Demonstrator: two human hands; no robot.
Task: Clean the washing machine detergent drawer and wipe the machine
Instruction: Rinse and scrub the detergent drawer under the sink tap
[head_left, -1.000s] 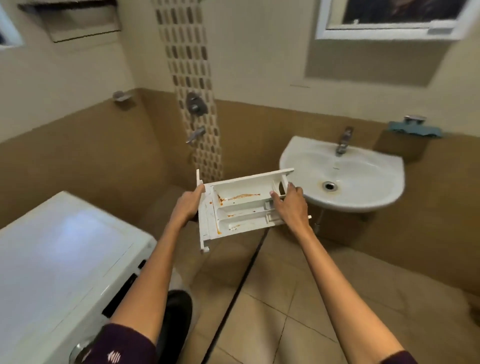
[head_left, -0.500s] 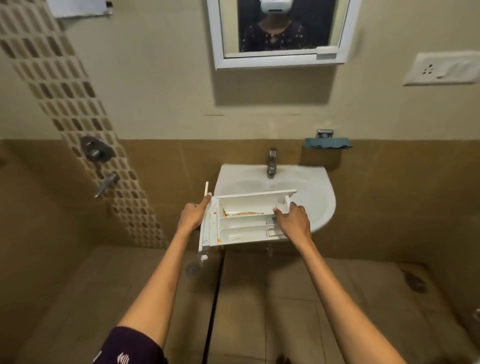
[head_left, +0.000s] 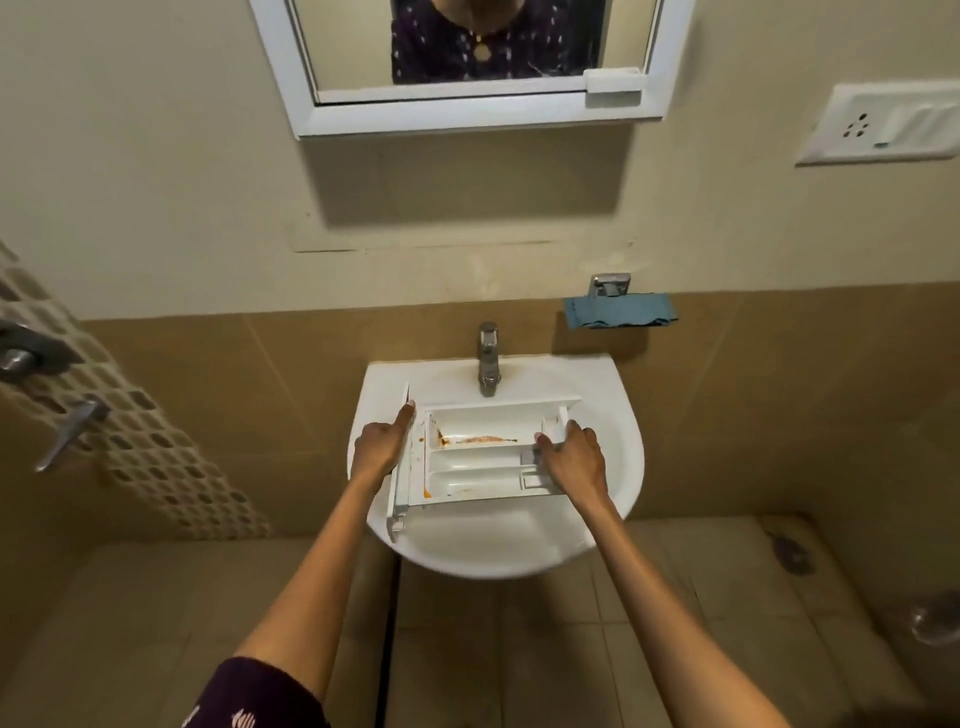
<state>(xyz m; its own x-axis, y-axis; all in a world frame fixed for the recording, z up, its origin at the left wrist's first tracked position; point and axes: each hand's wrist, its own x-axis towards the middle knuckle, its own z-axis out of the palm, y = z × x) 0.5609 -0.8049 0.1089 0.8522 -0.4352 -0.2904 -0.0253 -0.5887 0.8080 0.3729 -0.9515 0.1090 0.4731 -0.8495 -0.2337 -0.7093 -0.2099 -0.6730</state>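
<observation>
The white detergent drawer (head_left: 475, 460) hangs over the white wall sink (head_left: 618, 415), just below the metal tap (head_left: 488, 358). Orange-brown residue streaks its far compartment and left edge. My left hand (head_left: 379, 447) grips the drawer's front panel at the left end, thumb along its upper edge. My right hand (head_left: 574, 457) holds the right end, fingers curled over the compartment walls. The washing machine is out of view.
A blue cloth (head_left: 621, 310) lies on a wall holder right of the tap. A white-framed mirror (head_left: 467, 57) hangs above. A socket plate (head_left: 878, 124) sits at upper right, shower taps (head_left: 72, 426) on the left wall. Tiled floor below.
I have turned from the washing machine and come up to the sink; the drawer, held in both hands throughout, now hangs over the basin. The machine has left the view.
</observation>
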